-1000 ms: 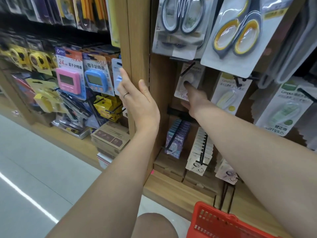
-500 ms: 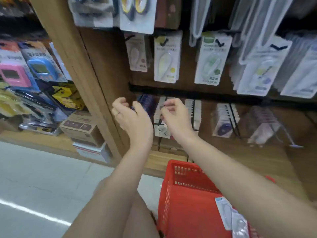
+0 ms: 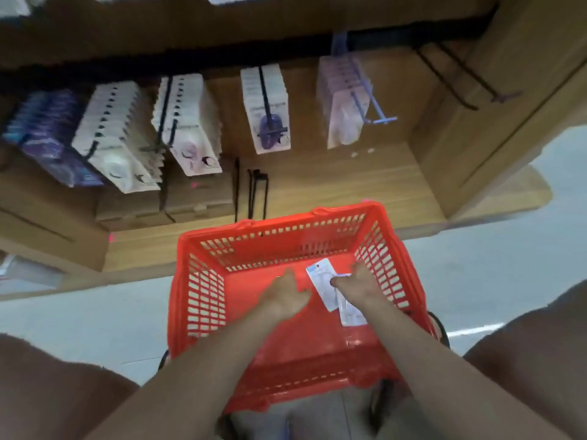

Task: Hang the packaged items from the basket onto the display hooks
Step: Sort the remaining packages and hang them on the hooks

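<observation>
2 hands reach into the red basket. Right hand pinches a packaged item, long axis running away-left to near-right; left hand is relaxed, holding nothing.

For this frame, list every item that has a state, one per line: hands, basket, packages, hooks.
Left hand: inside the basket, holding nothing.
Right hand: inside the basket, touching the white package; grip unclear.
Red basket: upright, nearly empty.
White package: lying flat in the basket.
Second package: flat, partly under the first.
Far-right black hook: empty.
Blue hook: half loaded.
</observation>
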Available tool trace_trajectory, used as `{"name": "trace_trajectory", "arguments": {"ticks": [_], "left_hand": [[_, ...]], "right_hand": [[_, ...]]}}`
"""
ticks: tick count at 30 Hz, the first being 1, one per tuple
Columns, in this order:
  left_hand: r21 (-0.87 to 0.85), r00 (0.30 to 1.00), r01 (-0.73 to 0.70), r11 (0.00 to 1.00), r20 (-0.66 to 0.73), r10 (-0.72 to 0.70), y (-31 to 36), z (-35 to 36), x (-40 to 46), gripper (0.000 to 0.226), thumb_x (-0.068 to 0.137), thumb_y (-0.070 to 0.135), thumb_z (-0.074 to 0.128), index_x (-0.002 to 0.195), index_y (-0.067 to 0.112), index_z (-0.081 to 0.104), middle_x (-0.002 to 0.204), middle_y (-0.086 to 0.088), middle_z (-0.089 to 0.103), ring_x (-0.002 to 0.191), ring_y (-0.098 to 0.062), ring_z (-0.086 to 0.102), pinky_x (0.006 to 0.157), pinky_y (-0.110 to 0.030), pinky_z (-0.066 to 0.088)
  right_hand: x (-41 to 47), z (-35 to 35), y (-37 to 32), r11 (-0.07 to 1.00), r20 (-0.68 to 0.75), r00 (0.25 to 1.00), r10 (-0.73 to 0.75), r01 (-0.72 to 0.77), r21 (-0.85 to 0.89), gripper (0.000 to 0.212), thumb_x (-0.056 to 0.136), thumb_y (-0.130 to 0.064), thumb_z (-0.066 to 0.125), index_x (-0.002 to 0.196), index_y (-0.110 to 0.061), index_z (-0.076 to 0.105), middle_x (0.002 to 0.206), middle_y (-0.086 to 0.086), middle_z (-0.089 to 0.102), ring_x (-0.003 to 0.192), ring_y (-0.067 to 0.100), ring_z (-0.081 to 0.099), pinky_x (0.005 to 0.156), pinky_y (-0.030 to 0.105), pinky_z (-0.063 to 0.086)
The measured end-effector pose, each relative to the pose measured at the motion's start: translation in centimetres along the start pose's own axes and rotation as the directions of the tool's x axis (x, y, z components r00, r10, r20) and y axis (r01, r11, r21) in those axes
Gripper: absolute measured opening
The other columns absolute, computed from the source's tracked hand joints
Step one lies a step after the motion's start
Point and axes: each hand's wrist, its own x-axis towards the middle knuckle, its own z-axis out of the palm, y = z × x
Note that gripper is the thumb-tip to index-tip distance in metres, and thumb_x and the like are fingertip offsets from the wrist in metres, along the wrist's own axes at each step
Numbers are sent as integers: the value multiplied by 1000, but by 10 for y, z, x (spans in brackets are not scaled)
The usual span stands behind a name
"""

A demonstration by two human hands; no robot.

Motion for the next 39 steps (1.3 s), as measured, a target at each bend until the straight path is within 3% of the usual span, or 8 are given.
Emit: {"name": "trace_trajectory", "arguments": {"ticks": [3,8,11,17,20,26,30,39], "left_hand": [[-66,989,104,992,112,-97,-3,31,27,65,100,35,64,151,3,39,139,-25,62,125,-41,62,92,-42,51],[-201,958,250,947,193,-211,-12,55,69,77,96,30,74,156,3,35,155,-17,50,135,-31,55,100,-28,46],[-272,950,279,921,218,-223,-14,58,85,76,96,30,73,158,6,36,146,-10,56,116,-18,55,73,-7,46],[-542,910,410,734,293,-292,-21,79,108,74,91,40,77,153,20,41,146,-5,56,122,-20,56,98,-32,45],[-649,908,418,635,322,-269,-15,87,115,37,97,31,70,131,20,61,128,3,68,118,-17,58,94,-34,42],[-681,938,344,646,286,-198,-18,94,120,32,94,18,68,125,11,71,112,-9,79,104,-29,76,89,-39,60],[-628,959,281,726,203,-196,-34,95,125,26,94,19,61,116,15,73,108,-9,80,103,-31,76,94,-44,60],[-687,937,332,646,161,-310,-56,101,129,25,95,13,66,120,16,70,113,-7,78,106,-29,75,100,-50,58]], "right_hand": [[21,2,38,994,34,994,107,-107,-17,11,91,-14,69,90,-4,70,82,6,62,67,16,58,41,10,35],[63,29,80,947,122,939,322,-321,-30,43,91,-18,73,128,-1,62,122,15,66,110,30,66,76,25,52],[76,42,93,932,87,929,360,-354,-71,56,88,-24,71,137,-3,54,134,18,60,122,36,61,100,42,53],[93,65,89,939,-104,974,203,-224,-262,58,90,-21,66,142,-7,47,144,13,53,129,33,57,106,38,48],[97,69,84,954,-52,986,158,-166,-248,49,92,-19,64,137,-7,52,139,14,57,127,33,60,104,36,50],[97,78,80,967,187,960,208,-231,108,58,64,-37,82,117,-19,67,103,4,76,95,23,74,85,35,60],[102,76,84,907,255,936,241,-311,285,22,80,-13,69,95,-26,77,96,0,80,95,23,75,89,38,61],[108,85,71,960,30,965,262,-264,94,31,94,-18,65,124,-14,59,113,7,71,106,28,69,82,32,52]]}}
